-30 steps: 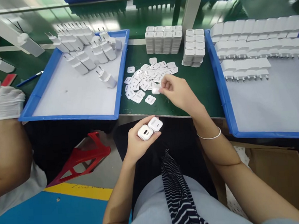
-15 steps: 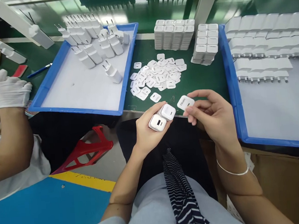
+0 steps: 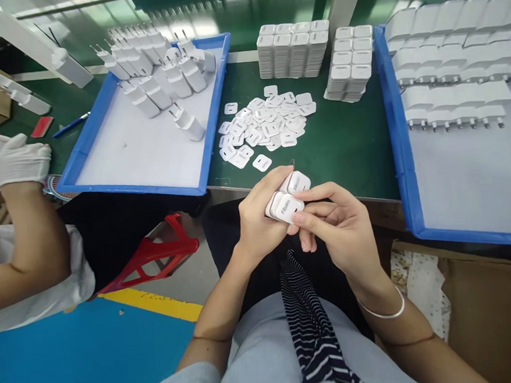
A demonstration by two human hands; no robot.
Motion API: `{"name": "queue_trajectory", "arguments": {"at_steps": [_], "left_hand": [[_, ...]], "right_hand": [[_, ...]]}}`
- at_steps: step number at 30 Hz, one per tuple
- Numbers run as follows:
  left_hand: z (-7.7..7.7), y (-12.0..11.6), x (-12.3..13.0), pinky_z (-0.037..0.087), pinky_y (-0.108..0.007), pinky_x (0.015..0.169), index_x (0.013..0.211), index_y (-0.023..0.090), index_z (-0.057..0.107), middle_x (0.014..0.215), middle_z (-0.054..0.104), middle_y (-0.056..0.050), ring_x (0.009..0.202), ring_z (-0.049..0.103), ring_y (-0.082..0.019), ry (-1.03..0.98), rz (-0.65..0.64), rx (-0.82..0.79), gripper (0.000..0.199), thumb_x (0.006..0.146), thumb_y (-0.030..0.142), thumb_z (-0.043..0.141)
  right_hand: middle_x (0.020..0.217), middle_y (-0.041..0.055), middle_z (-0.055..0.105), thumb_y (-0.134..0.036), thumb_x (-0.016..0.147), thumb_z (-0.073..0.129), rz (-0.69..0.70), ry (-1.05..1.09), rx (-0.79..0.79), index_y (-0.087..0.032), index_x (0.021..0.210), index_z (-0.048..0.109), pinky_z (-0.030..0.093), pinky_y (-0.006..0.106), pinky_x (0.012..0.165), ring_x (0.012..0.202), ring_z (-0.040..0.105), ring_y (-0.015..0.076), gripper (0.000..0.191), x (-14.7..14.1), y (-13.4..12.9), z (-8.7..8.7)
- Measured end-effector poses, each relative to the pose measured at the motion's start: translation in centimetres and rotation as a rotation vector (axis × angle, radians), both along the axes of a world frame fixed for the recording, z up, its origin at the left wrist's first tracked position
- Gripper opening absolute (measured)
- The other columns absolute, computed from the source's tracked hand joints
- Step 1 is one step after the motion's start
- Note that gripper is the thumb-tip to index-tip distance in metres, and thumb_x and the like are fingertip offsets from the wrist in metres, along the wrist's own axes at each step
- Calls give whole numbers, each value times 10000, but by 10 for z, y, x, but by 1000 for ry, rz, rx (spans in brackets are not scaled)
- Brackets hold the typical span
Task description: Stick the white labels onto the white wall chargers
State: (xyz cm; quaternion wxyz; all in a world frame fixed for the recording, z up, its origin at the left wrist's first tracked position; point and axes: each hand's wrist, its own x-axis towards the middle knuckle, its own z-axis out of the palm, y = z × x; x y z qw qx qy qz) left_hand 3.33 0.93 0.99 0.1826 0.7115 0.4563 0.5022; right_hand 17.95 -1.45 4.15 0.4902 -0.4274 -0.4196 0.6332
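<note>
Two white charger plugs (image 3: 297, 181) lie side by side in my left hand (image 3: 261, 214), port ends facing up. My right hand (image 3: 339, 223) pinches a thin white cover plate (image 3: 288, 208) with printed lettering and a small slot. That plate is over the end of the nearer charger; whether it is fully seated I cannot tell. Just beyond my hands, a loose pile of similar cover plates (image 3: 272, 120) is spread on the green bench (image 3: 344, 150).
Neat stacks of cover plates (image 3: 293, 51) stand behind the pile. A blue-rimmed tray (image 3: 135, 190) on the left holds upright chargers; another tray (image 3: 406, 192) on the right holds rows of them. At far left, a co-worker's gloved hand (image 3: 21, 161) handles chargers near a red stool (image 3: 167, 250).
My right hand has moved left, bringing the cover plate from beside the chargers onto the nearer one. The co-worker's second gloved hand has come into view.
</note>
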Motion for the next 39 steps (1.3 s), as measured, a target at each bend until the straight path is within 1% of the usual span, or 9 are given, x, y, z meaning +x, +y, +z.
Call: {"name": "queue_trajectory", "arguments": {"at_steps": [6,12,16,19,26,32,35,37,39], "left_hand": [[0,0,1,589,-363,1002,1267,194,656,1273,733,-95,1148,711,-241,0,-10,49,416,880,321,741],[-1,0,0,586,-370,1028,1271,194,650,1263,737,-95,1175,704,-241,22,-11,70,407,884,289,731],[-2,0,-2,579,-376,1049,1270,183,648,1267,731,-111,1193,697,-242,24,-29,88,410,875,249,738],[-2,0,-3,578,-376,1055,1280,190,644,1278,725,-107,1201,694,-243,31,-47,117,417,878,255,737],[-3,1,-4,569,-355,1071,1289,178,642,1281,721,-119,1212,690,-237,34,-77,137,440,867,229,753],[-4,1,-4,574,-358,1058,1296,169,635,1286,717,-134,1220,686,-240,56,-92,133,447,869,229,752],[-6,1,-1,590,-361,1025,1271,189,654,1268,730,-108,1192,698,-237,24,-61,99,386,889,210,708],[-7,0,2,610,-342,973,1235,204,678,1226,750,-83,1125,724,-222,-50,-40,25,352,884,204,706],[-7,-1,4,622,-320,922,1216,208,693,1194,763,-73,1055,744,-209,-158,-54,-77,357,862,219,741]], "right_hand": [[646,-29,728,-229,846,804,21,30,0,-230,970,680,430,229,369,406,586,105,176,1,1,0],[638,-26,725,-248,843,808,45,9,-8,-220,963,665,414,225,372,397,567,96,189,1,4,1],[628,-42,732,-266,805,847,65,17,-66,-241,1000,560,416,199,362,377,566,95,348,1,7,3],[619,-51,739,-292,786,864,82,38,-97,-254,979,462,413,180,347,351,548,91,447,2,8,4],[612,-56,747,-290,811,845,122,71,-105,-251,955,396,400,137,356,347,532,63,473,2,10,3],[613,-51,749,-293,803,843,139,39,-107,-255,946,372,406,145,369,346,533,68,494,3,12,0],[474,-128,626,-282,777,853,87,-11,-95,-257,932,373,354,134,354,307,463,55,505,-2,11,0],[395,-188,482,-247,772,848,18,-41,-61,-257,927,380,305,119,353,293,395,39,493,-6,9,0],[387,-200,438,-217,781,834,-21,-46,-22,-258,933,387,278,116,356,297,364,32,474,-8,6,-1]]}}
